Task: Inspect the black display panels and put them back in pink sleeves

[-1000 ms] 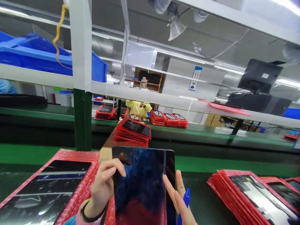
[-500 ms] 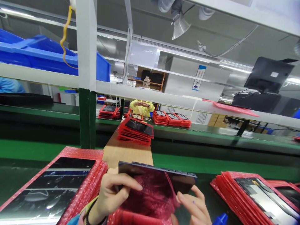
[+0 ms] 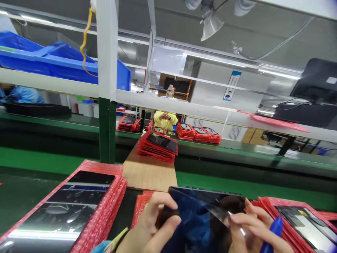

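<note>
Glossy dark panel (image 3: pixel 196 225), near centre: it was held up between two hands, its face tipped toward the viewer and its far edge running left to right with a slight dip at the right. The near end fell outside the view, so which way the long axis ran could not be told.

The left hand (image 3: pixel 154 225) had the panel's left edge, with forefinger bent near the far left corner and thumb against the face; the other fingers were hidden. The right hand (image 3: pixel 254 228) was over the right part of the panel, thumb and fingertips pinched on what looked like a clear film (image 3: pixel 218 212). That film slanted across the face from the far left down to the right fingertips, so the right hand was much the nearer to its gathered edge, while the left stood well apart from it. How much of the film clung to the panel could not be made out. A blue pen (image 3: pixel 276 226) was tucked among the right fingers.

A stack of red bubble-wrap pouches (image 3: pixel 112 203) lay to the left, and another red stack (image 3: pixel 292 232) to the right, just beyond the right hand.
</note>
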`<state>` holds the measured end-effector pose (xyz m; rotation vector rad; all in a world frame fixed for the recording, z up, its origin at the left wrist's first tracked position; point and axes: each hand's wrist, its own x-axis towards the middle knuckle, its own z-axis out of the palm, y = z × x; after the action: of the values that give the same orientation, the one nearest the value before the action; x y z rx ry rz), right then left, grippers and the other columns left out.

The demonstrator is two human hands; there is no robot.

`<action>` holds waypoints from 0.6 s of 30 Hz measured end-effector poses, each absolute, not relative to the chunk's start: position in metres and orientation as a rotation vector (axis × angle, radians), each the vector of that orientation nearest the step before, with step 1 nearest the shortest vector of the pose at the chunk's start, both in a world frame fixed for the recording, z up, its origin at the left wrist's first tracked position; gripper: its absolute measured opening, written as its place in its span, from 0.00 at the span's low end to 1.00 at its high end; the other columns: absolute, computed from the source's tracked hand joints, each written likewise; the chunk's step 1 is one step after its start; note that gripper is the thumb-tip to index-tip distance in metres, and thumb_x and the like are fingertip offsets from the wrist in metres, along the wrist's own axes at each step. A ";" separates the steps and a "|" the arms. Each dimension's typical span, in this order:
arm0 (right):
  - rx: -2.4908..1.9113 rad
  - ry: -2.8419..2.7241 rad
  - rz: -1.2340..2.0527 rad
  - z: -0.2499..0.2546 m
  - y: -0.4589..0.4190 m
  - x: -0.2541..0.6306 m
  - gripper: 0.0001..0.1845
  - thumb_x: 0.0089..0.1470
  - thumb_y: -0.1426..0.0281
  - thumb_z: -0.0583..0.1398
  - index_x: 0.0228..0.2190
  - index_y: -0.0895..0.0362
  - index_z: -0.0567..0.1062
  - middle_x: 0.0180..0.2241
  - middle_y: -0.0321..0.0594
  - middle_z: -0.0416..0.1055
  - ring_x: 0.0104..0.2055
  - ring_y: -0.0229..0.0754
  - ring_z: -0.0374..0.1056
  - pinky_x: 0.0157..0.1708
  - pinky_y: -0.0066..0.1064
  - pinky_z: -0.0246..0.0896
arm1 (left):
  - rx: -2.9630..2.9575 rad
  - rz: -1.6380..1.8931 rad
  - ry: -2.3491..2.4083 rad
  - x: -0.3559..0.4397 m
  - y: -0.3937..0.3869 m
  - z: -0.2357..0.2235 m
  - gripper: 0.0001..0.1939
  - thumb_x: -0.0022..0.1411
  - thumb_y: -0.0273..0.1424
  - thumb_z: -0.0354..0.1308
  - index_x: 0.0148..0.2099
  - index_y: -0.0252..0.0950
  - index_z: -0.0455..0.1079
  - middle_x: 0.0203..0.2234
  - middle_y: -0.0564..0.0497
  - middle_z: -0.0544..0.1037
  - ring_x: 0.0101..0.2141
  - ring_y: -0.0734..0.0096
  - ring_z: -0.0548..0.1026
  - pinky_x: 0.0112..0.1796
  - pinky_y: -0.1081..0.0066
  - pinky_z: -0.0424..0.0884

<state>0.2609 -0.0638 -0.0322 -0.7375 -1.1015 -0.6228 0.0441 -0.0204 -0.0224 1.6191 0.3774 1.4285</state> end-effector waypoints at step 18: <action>-0.636 -0.835 0.031 -0.022 -0.046 0.247 0.13 0.43 0.76 0.66 0.29 0.50 0.70 0.23 0.30 0.71 0.53 0.48 0.65 0.58 0.60 0.52 | 1.814 1.228 0.536 0.042 -0.039 -0.052 0.33 0.61 0.34 0.57 0.67 0.48 0.55 0.47 0.44 0.80 0.35 0.57 0.80 0.34 0.67 0.77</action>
<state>0.2470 -0.0460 -0.0224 -0.6363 -0.8351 0.0312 0.0422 -0.0387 -0.0519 1.8145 0.5357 1.2275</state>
